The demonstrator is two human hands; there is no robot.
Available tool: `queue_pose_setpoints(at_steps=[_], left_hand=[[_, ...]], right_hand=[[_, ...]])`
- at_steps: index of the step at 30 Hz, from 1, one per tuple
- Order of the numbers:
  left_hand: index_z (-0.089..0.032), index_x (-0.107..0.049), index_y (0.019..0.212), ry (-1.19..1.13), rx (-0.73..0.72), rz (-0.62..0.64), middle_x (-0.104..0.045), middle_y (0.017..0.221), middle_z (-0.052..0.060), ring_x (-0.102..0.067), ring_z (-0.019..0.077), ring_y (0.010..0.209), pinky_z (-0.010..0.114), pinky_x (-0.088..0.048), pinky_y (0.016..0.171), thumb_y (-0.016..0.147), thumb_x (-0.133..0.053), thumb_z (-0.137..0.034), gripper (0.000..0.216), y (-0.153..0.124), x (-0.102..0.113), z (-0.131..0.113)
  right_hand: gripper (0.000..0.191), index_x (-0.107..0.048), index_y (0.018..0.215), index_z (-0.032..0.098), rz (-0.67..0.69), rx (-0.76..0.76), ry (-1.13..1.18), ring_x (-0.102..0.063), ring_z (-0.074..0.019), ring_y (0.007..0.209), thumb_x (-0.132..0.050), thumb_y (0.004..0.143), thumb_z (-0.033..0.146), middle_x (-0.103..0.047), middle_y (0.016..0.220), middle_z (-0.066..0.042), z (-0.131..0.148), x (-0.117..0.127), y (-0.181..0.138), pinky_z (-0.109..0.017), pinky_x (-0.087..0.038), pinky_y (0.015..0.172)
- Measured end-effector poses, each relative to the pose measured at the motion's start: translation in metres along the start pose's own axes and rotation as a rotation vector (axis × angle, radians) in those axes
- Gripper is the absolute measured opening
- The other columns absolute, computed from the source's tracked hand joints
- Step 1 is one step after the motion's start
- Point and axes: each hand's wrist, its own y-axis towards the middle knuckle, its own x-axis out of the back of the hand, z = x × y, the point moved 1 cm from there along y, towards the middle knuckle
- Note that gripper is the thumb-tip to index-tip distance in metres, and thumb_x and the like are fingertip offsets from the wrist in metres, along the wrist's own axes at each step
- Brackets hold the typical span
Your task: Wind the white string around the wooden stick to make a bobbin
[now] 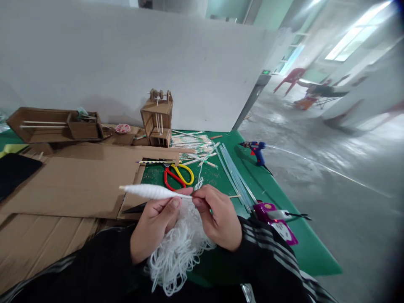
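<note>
A stick wound with white string (pixel 151 191) lies nearly level between my hands, thick in the middle and narrowing to a bare tip at the left. My left hand (pixel 156 223) is closed around its lower right part, thumb on top. At the thin right end, my right hand (pixel 217 216) pinches the white string against the stick; its fingertips partly hide the contact. A piece of thin stick shows beyond the right hand. A loose tangle of white string (pixel 179 256) hangs below and between both hands.
Scissors with red and yellow handles (pixel 183 174) lie just beyond my hands, beside cardboard sheets (pixel 82 181). Farther back stand a cardboard frame (pixel 157 120) and a cardboard box (pixel 47 126). Glue sticks (pixel 235 172), a blue glue gun (pixel 257 151) and a purple device (pixel 274 221) are rightward.
</note>
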Motion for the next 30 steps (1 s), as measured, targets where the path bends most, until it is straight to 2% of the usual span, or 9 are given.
queue_pose_setpoints(at_steps=[2,5,7,13,17,20,26,29,30], left_hand=[[-0.012,-0.061,0.127,0.003,-0.004,-0.003,-0.024,0.049,-0.011,-0.015,0.0066,0.045,0.023,-0.012,0.043,0.091,-0.058,-0.044,0.048,0.0010,-0.0003,-0.0003],[-0.013,-0.061,0.128,0.005,-0.002,-0.003,-0.024,0.049,-0.011,-0.015,0.0067,0.045,0.023,-0.012,0.043,0.091,-0.057,-0.043,0.048,0.0013,-0.0008,-0.0005],[-0.013,-0.061,0.127,0.010,-0.001,0.003,-0.023,0.050,-0.011,-0.015,0.0067,0.046,0.023,-0.012,0.044,0.091,-0.057,-0.043,0.047,0.0010,-0.0009,-0.0003],[-0.014,-0.061,0.128,0.009,-0.015,0.014,-0.022,0.050,-0.011,-0.016,0.0065,0.045,0.023,-0.012,0.044,0.093,-0.056,-0.041,0.044,0.0001,0.0007,0.0020],[-0.013,-0.064,0.124,0.018,-0.020,0.017,-0.023,0.049,-0.011,-0.016,0.0060,0.044,0.023,-0.013,0.043,0.093,-0.055,-0.041,0.042,-0.0014,0.0010,0.0010],[-0.013,-0.065,0.120,0.021,-0.020,0.016,-0.024,0.050,-0.011,-0.016,0.0058,0.044,0.022,-0.014,0.043,0.093,-0.056,-0.042,0.041,-0.0021,0.0008,0.0003],[-0.012,-0.064,0.119,0.016,-0.011,0.002,-0.025,0.049,-0.011,-0.017,0.0059,0.044,0.021,-0.014,0.042,0.091,-0.057,-0.043,0.042,0.0002,0.0024,0.0034],[-0.012,-0.065,0.118,0.022,-0.015,0.000,-0.025,0.048,-0.011,-0.016,0.0056,0.044,0.021,-0.014,0.042,0.092,-0.056,-0.043,0.041,0.0010,0.0028,0.0028],[-0.012,-0.065,0.118,0.022,-0.018,-0.007,-0.024,0.048,-0.011,-0.016,0.0054,0.044,0.021,-0.014,0.042,0.092,-0.056,-0.043,0.041,0.0010,0.0027,0.0022]], right_hand=[[0.015,-0.051,0.084,0.021,0.009,0.014,-0.021,-0.053,-0.0168,0.067,-0.043,0.095,0.015,-0.056,0.071,-0.002,-0.0003,0.0011,0.0016,-0.029,-0.041,0.060],[0.003,-0.050,0.093,0.020,0.011,-0.031,0.017,-0.055,-0.0167,0.068,-0.047,0.093,0.021,-0.059,0.080,-0.004,-0.0002,0.0007,0.0007,-0.029,-0.044,0.060],[0.004,-0.047,0.095,0.021,0.008,-0.050,0.045,-0.056,-0.0159,0.068,-0.050,0.092,0.021,-0.059,0.082,-0.003,-0.0001,-0.0001,-0.0002,-0.028,-0.044,0.059],[0.016,-0.050,0.082,0.021,0.048,0.016,0.009,-0.051,-0.0155,0.064,-0.041,0.095,0.015,-0.052,0.071,-0.001,-0.0007,0.0009,0.0019,-0.027,-0.040,0.058],[0.003,-0.049,0.094,0.021,0.052,-0.062,0.087,-0.056,-0.0165,0.070,-0.047,0.094,0.022,-0.058,0.082,-0.004,0.0001,0.0000,-0.0012,-0.028,-0.045,0.062],[0.008,-0.045,0.095,0.022,0.026,-0.106,0.143,-0.056,-0.0143,0.067,-0.052,0.091,0.021,-0.058,0.083,-0.002,-0.0001,-0.0015,-0.0040,-0.026,-0.046,0.061],[0.013,-0.049,0.085,0.021,0.020,-0.017,0.043,-0.052,-0.0145,0.065,-0.044,0.095,0.016,-0.056,0.074,-0.001,-0.0028,-0.0008,-0.0020,-0.027,-0.040,0.059],[0.002,-0.049,0.095,0.020,0.020,-0.049,0.097,-0.053,-0.0146,0.067,-0.048,0.094,0.019,-0.056,0.079,-0.002,-0.0028,-0.0016,-0.0024,-0.027,-0.042,0.060],[0.006,-0.048,0.098,0.020,0.012,-0.057,0.114,-0.053,-0.0146,0.067,-0.050,0.093,0.020,-0.055,0.081,-0.002,-0.0027,-0.0021,-0.0027,-0.027,-0.042,0.061]])
